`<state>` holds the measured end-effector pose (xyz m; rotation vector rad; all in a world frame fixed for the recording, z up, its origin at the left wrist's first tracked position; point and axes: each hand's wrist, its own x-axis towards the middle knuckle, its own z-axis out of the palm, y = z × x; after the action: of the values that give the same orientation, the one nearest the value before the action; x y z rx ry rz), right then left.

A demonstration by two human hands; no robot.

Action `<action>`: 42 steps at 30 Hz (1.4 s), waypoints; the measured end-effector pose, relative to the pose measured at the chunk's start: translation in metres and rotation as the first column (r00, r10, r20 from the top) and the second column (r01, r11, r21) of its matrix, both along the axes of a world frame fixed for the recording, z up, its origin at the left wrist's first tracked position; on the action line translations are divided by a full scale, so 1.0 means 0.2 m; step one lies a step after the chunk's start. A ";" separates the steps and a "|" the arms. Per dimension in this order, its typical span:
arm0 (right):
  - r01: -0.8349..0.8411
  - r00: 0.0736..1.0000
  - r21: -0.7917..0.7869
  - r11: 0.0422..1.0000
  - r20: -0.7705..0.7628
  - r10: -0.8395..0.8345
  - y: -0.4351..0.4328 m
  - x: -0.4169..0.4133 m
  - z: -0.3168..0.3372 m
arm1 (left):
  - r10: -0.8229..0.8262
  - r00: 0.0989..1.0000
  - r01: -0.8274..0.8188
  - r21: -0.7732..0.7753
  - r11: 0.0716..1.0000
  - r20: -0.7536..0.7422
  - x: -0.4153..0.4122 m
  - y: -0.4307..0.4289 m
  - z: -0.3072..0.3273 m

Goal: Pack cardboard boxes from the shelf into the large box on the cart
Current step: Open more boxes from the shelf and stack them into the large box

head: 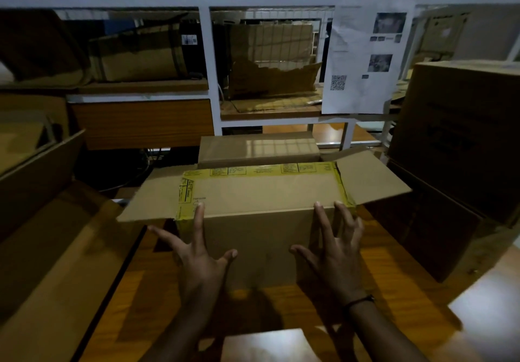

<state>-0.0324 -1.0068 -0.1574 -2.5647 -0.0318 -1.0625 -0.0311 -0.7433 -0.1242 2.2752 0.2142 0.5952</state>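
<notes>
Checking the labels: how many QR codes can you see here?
2: one low on the paper sheet hanging from the shelf frame, at; one on a white label on the dark shelf box. Others may be hidden.

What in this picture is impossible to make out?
- Inside of the yellow-taped box, head view: its closed top flaps hide any contents.
- Printed sheet hanging on the shelf: the text is too small and blurred to read.
- Boxes at far left and right: cut off by the frame edges, and dark.
- Palms of the left hand and right hand: only their backs show.
</notes>
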 end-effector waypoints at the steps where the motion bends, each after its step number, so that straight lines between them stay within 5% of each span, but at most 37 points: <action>1: 0.002 1.000 0.002 1.000 -0.004 -0.002 0.00 0.00 0.00 | 0.004 1.000 -0.004 -0.017 1.000 -0.015 0.00 0.00 0.00; 18: -0.058 0.996 0.004 0.998 0.067 0.057 -0.01 -0.02 0.20 | 0.061 0.996 -0.066 0.069 0.995 0.069 -0.09 0.03 0.13; 42: -0.108 0.945 -0.022 0.994 0.308 0.109 0.15 0.00 1.36 | 0.078 0.968 -0.147 0.290 0.946 0.237 -0.15 0.28 1.40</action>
<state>-0.0327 -0.9761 0.1146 -2.3443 -0.2533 -1.4096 -0.0602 -0.6874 0.1556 2.4778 0.1514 0.9974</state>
